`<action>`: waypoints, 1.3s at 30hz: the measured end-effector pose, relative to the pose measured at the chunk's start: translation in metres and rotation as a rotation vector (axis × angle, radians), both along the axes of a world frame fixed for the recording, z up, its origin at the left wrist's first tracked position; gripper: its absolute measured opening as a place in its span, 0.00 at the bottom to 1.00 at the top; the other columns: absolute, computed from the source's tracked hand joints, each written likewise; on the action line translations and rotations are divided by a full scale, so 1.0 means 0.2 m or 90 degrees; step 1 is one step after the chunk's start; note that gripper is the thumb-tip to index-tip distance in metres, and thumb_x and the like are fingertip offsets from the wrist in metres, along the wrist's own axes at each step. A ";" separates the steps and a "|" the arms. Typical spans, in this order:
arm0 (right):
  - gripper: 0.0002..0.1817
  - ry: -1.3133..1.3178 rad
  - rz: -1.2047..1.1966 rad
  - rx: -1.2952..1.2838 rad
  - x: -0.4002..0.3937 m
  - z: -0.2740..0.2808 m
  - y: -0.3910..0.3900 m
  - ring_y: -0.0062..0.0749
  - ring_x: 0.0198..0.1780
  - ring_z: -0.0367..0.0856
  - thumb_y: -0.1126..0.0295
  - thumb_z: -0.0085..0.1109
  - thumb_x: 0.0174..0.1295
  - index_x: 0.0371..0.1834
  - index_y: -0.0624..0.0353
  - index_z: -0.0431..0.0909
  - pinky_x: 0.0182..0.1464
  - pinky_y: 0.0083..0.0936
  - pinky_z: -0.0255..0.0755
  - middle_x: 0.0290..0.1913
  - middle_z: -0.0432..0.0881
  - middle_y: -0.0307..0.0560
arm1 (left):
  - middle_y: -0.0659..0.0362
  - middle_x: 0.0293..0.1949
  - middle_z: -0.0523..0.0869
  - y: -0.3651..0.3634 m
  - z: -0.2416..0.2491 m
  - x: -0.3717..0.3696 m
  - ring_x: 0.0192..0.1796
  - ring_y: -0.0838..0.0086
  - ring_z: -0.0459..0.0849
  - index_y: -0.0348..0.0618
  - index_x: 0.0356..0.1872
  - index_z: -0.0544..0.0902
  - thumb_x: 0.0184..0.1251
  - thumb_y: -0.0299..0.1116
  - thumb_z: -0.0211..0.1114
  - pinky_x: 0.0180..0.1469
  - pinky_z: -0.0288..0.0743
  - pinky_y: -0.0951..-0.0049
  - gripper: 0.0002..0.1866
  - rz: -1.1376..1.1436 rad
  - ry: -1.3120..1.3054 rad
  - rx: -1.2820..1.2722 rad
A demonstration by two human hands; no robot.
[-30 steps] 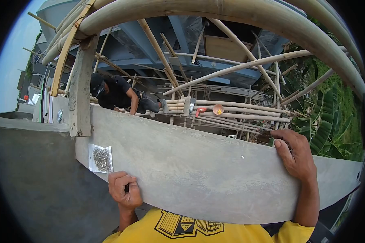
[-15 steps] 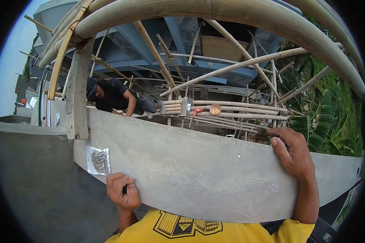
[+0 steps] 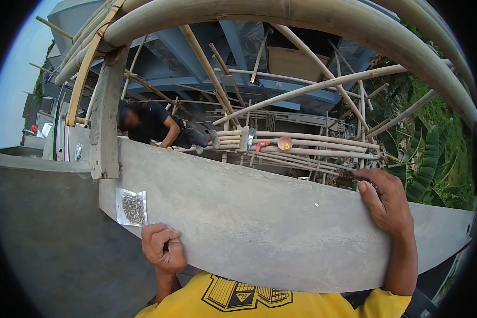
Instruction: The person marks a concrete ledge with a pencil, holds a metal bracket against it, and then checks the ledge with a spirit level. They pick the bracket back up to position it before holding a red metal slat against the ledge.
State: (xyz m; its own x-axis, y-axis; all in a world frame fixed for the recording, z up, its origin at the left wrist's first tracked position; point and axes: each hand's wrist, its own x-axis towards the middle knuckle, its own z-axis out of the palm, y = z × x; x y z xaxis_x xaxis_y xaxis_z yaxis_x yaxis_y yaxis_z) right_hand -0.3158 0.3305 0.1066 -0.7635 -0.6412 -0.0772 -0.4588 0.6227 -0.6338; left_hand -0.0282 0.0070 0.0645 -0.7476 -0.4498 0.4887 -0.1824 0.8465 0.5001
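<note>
Holding a long grey cement board (image 3: 259, 222) flat across the body, the person is gripping it at two points. The left hand (image 3: 163, 248) is curled in a tight fist on the near edge, the fingers closed around the lip and around a small dark object that cannot be identified. The right hand (image 3: 388, 204) is hooking over the far edge toward the right, fingers wrapped downward, thumb lying on the top face. A clear packet of screws (image 3: 132, 208) is lying on the board's left end, just beyond the left hand, beside a weathered timber post (image 3: 106, 114). A judgement on handling: keeping the board level is guarding the loose packet from sliding (the surface looks smooth). Farther off, another person (image 3: 156, 124) is bending over bamboo scaffolding poles (image 3: 312, 142).
</note>
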 end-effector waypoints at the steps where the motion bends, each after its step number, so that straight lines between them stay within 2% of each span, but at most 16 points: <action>1: 0.16 0.000 -0.001 0.002 0.00 0.00 0.00 0.54 0.45 0.85 0.62 0.59 0.68 0.48 0.64 0.84 0.49 0.38 0.77 0.44 0.86 0.58 | 0.54 0.34 0.79 0.00 0.00 0.00 0.32 0.66 0.77 0.41 0.31 0.81 0.49 0.16 0.60 0.35 0.72 0.71 0.09 0.000 0.000 -0.001; 15: 0.17 0.005 -0.002 0.016 0.00 0.01 0.00 0.54 0.47 0.85 0.61 0.57 0.68 0.48 0.63 0.84 0.51 0.39 0.76 0.45 0.86 0.58 | 0.54 0.34 0.80 0.00 -0.01 0.01 0.33 0.66 0.78 0.41 0.30 0.81 0.49 0.17 0.60 0.36 0.72 0.70 0.09 -0.008 0.001 0.009; 34: 0.15 -0.014 -0.009 0.005 0.00 0.01 -0.01 0.55 0.45 0.85 0.64 0.58 0.67 0.47 0.65 0.84 0.50 0.38 0.77 0.44 0.87 0.60 | 0.55 0.33 0.80 0.00 0.00 0.00 0.32 0.66 0.76 0.42 0.30 0.81 0.47 0.17 0.60 0.35 0.70 0.71 0.09 -0.002 0.001 0.005; 36: 0.15 -0.015 -0.010 0.013 0.00 0.01 -0.01 0.55 0.45 0.85 0.65 0.58 0.67 0.47 0.65 0.84 0.50 0.38 0.77 0.44 0.87 0.60 | 0.53 0.32 0.78 -0.01 0.00 0.00 0.31 0.69 0.77 0.38 0.31 0.80 0.53 0.18 0.57 0.34 0.72 0.73 0.06 -0.016 -0.003 -0.028; 39: 0.15 -0.016 -0.015 -0.001 0.00 -0.01 -0.01 0.54 0.45 0.84 0.64 0.55 0.69 0.48 0.64 0.83 0.50 0.38 0.75 0.43 0.86 0.59 | 0.53 0.33 0.78 0.00 0.01 0.00 0.32 0.69 0.77 0.38 0.31 0.79 0.54 0.17 0.57 0.35 0.72 0.72 0.06 -0.016 -0.013 0.000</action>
State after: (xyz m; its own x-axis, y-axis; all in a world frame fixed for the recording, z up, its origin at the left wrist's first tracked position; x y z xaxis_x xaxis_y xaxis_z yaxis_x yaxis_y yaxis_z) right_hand -0.3148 0.3289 0.1046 -0.7758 -0.6238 -0.0949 -0.4286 0.6313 -0.6463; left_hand -0.0289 0.0067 0.0671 -0.7686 -0.4309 0.4729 -0.1716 0.8509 0.4965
